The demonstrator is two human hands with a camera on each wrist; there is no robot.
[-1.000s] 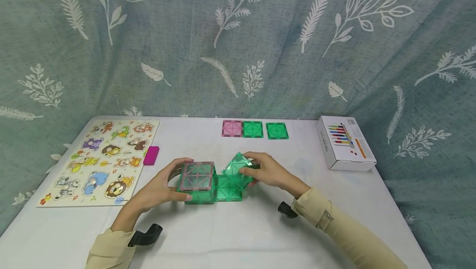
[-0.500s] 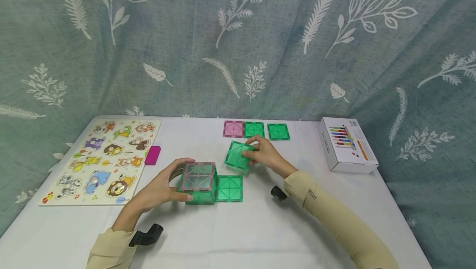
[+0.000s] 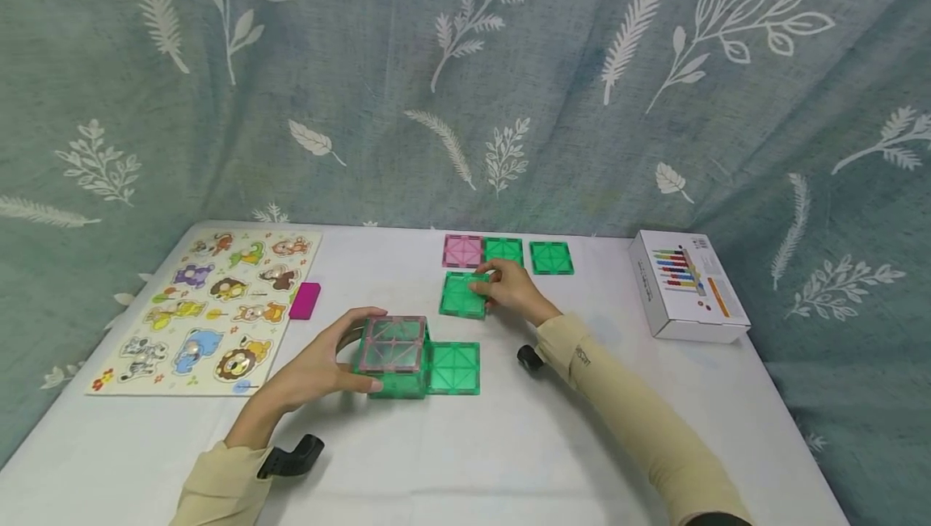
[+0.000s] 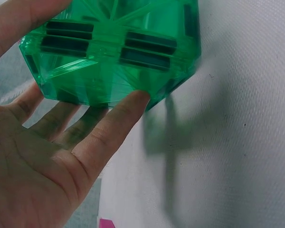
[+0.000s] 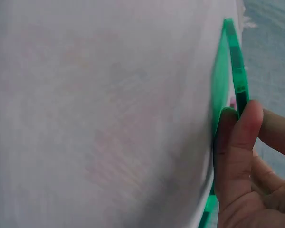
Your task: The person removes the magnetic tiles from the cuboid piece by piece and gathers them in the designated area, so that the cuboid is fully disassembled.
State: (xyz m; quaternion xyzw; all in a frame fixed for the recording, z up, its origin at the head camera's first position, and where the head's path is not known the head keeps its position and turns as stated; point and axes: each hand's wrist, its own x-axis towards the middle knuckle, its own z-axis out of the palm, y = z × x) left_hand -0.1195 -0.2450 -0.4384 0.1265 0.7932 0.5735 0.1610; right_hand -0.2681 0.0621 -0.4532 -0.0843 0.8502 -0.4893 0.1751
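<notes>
My left hand (image 3: pixel 316 366) holds a box of clear magnetic tiles (image 3: pixel 396 346), green at the sides and pink on top. In the left wrist view its thumb and fingers lie on different faces of the green box (image 4: pixel 107 52). Flat against the box's right side lies a green square magnetic tile (image 3: pixel 455 368). Farther back, my right hand (image 3: pixel 511 292) pinches another green square magnetic tile (image 3: pixel 460 295) by its right edge, just above or at the tabletop. The right wrist view has that tile (image 5: pixel 238 71) nearly edge-on, between thumb and finger.
Along the back lie a pink tile (image 3: pixel 462 250) and two green tiles, one (image 3: pixel 503 250) beside the pink and one (image 3: pixel 551 258) apart. An animal puzzle board (image 3: pixel 207 312) and a magenta block (image 3: pixel 305 300) stand left. A white box (image 3: pixel 689 287) sits at right.
My right hand has carried its green tile away from above the flat tile beside the box, toward the back, and levelled it. The left hand keeps its hold on the box.
</notes>
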